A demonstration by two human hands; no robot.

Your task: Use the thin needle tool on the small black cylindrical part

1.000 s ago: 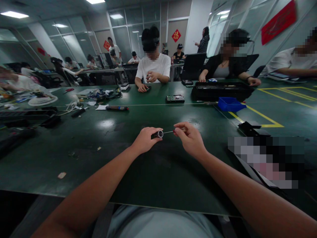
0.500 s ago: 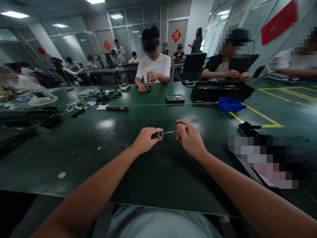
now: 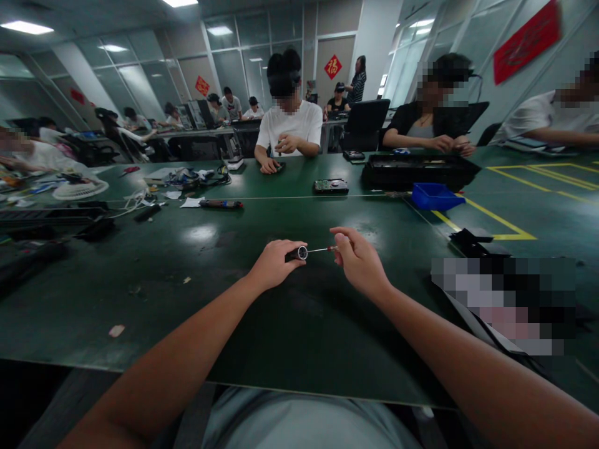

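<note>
My left hand [image 3: 275, 264] is closed around a short black cylindrical part [image 3: 298, 254] with a bright ring at its end, which faces right. Between thumb and fingers, my right hand [image 3: 358, 257] holds a screwdriver [image 3: 319, 250] with a thin metal shaft and some red near its handle. The shaft points left and its tip reaches the ringed end of the cylinder; whether it sits inside cannot be made out. Most of the screwdriver's handle is hidden by my fingers. Both hands are over the near middle of the green table [image 3: 299, 324].
A circuit-board drive [image 3: 331, 186] lies ahead, with a blue bin [image 3: 436, 197] and a black tray [image 3: 418, 171] to its right. A dark tool [image 3: 221, 204] and tangled cables [image 3: 194, 178] lie at left. A person [image 3: 290, 128] works opposite.
My right index finger shifts slightly around the screwdriver handle. My left hand and the cylinder stay almost still. In the background, a standing person in stripes has moved a little left.
</note>
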